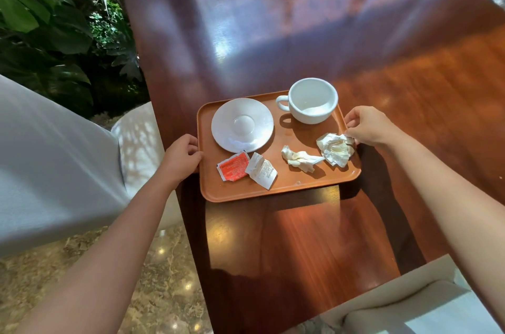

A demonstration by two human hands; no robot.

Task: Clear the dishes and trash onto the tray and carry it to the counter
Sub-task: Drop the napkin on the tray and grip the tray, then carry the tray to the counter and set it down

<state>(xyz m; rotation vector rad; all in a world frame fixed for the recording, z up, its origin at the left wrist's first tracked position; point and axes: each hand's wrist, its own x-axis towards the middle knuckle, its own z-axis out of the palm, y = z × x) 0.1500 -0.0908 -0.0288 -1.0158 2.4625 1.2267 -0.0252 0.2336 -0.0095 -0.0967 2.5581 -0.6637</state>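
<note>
An orange-brown tray (284, 183) hovers slightly above the dark wooden table (273, 32), casting a shadow beneath it. On the tray lie a white saucer (242, 125), a white cup (311, 100), a red packet (233, 166), a white torn wrapper (261, 170) and two crumpled napkins (300, 159) (335, 148). My left hand (181, 156) grips the tray's left edge. My right hand (369, 125) grips its right edge, beside the larger napkin.
A white armchair (54, 158) stands left of the table, with green plants (54, 22) behind it. Another pale chair (404, 309) sits at the near right. Marble floor (82, 265) lies at the lower left.
</note>
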